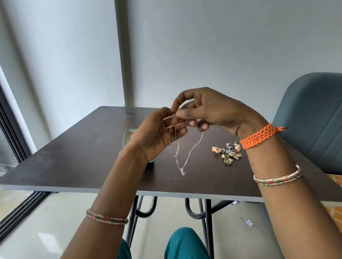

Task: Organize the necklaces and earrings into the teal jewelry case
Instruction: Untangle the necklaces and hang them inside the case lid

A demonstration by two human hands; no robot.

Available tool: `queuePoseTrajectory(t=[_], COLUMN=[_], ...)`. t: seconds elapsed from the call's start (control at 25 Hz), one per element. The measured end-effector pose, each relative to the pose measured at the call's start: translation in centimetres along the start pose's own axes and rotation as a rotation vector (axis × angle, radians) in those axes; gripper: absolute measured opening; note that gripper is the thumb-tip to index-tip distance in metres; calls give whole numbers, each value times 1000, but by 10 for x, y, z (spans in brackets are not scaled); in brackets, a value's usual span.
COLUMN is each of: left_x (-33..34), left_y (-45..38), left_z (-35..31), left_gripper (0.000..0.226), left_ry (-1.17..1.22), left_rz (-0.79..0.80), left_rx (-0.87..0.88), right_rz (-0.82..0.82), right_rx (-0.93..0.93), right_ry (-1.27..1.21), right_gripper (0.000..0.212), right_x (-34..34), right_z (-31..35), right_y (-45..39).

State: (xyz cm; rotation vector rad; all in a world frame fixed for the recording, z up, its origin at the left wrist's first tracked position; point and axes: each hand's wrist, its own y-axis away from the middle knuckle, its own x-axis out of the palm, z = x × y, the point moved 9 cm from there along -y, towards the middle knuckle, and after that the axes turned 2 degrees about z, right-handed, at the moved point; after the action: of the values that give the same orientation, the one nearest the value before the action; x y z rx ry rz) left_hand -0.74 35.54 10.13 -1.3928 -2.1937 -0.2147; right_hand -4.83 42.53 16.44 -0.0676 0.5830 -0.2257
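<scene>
Both hands raised over the bench. Left hand and right hand each pinch the thin necklace near its top; the loop hangs free, low end near the benchtop.

Advice: keep strands apart, lower slowly so nothing knots.

Teal case sits mostly hidden behind the left wrist. Earring pile lies to the right, apart from it.

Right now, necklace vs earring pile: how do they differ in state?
The silver necklace hangs in the air, pinched by the left hand and right hand; the earrings lie untouched on the dark table. The necklace is one thin chain; the earrings are a heap of small gold and green pieces. Neither is in the teal jewelry case yet.
</scene>
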Motion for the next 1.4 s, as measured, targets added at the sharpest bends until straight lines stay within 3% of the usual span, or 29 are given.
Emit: queuePoseTrajectory(t=[0.16, 0.32, 0.44, 0.56, 0.64, 0.76, 0.8, 0.88, 1.04, 1.2, 1.4], left_x=[11, 16, 11, 6, 4, 7, 9, 10, 6, -7, -24], left_y=[12, 20, 19, 21, 23, 22, 21, 22, 23, 17, 21], left_z=[3, 2, -3, -9, -10, -4, -1, 0, -5, -31, -30], left_gripper=[27, 30, 28, 13, 20, 44, 48, 45, 20, 25, 28], left_ry=[-102, -118, -66, 29, 104, 88, 56, -15, -232, -159, 219], left_rz=[55, 125, 97, 88, 113, 157, 163, 165, 82, -47, -29], left_rx=[-103, -141, -112, -80, -92, -123, -131, -149, -150, -33, 53], right_rz=[-116, -444, -650, -803, -745, -302, -164, -51, -150, -518, -496], right_rx=[-83, -158, -128, -43, -6, 135, 146, 126, 167, 219, 316], right_ry=[88, 201, 333, 528, 352, -283, -367, -438, -469, 222, -125], right_gripper=[14, 15, 4, 32, 48, 38, 34, 31, 17, 28, 15], right_x=[-10, -40, -60, -70, -65, -13, 5, 24, 28, 6, 8], right_z=[9, 6, -10, -34, -52, -75, -74, -70, -80, -91, -120], right_y=[-2, 2, 6, 15, 14, -1, -2, -3, -7, 0, 7])
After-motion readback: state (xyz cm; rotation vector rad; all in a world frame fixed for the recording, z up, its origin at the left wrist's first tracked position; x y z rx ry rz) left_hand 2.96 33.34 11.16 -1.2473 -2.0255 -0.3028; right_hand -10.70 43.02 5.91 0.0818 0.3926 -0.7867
